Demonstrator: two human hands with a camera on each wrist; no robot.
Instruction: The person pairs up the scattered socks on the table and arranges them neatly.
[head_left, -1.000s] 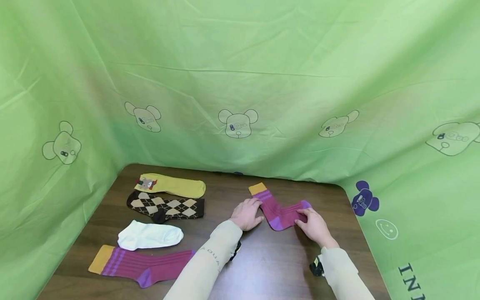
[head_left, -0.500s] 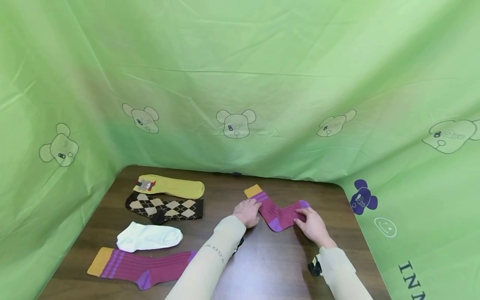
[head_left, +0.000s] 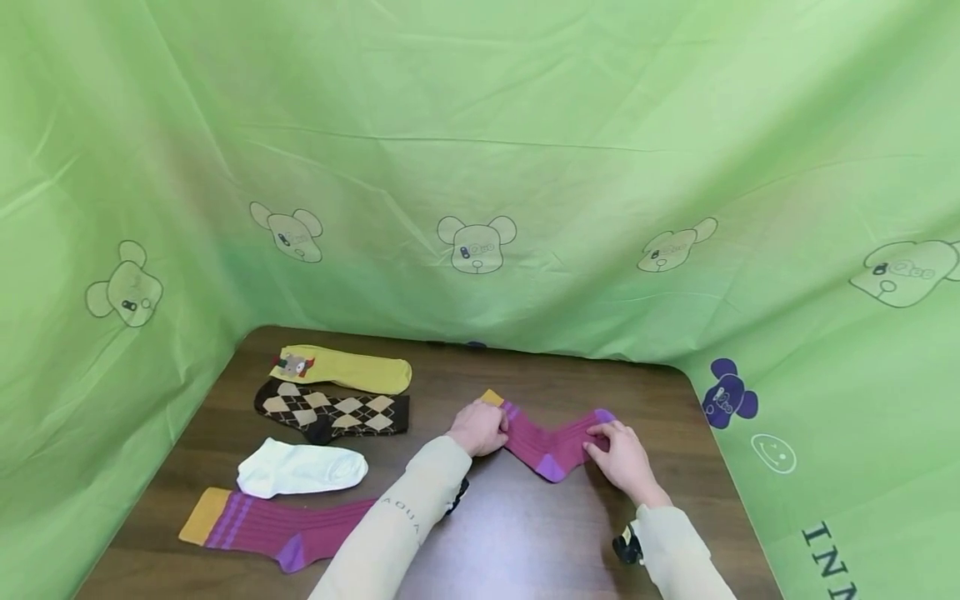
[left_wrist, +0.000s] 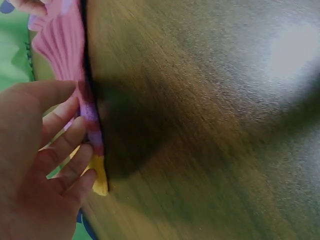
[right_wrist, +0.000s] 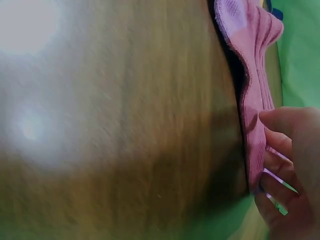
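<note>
A magenta sock [head_left: 536, 437] with a yellow cuff and purple heel and toe lies bent on the right half of the table. My left hand [head_left: 480, 427] pinches its leg just below the cuff; in the left wrist view the thumb lies on one side of the ribbed knit and the curled fingers [left_wrist: 75, 132] on the other. Near the toe, my right hand [head_left: 621, 457] pinches the foot part of the same sock, with the thumb [right_wrist: 282, 119] over its near edge. The left hand covers part of the yellow cuff in the head view.
On the left lie a yellow sock [head_left: 360, 372], a dark argyle sock [head_left: 348, 417], a white ankle sock [head_left: 311, 469] and a matching magenta sock [head_left: 255, 525], its toe end behind my left sleeve. Green printed cloth [head_left: 480, 167] rises around the wooden table [head_left: 540, 550].
My left hand has drawn the cuff end left and toward me, so the sock's leg slants lower. The right hand has shifted only slightly toward me, still at the toe.
</note>
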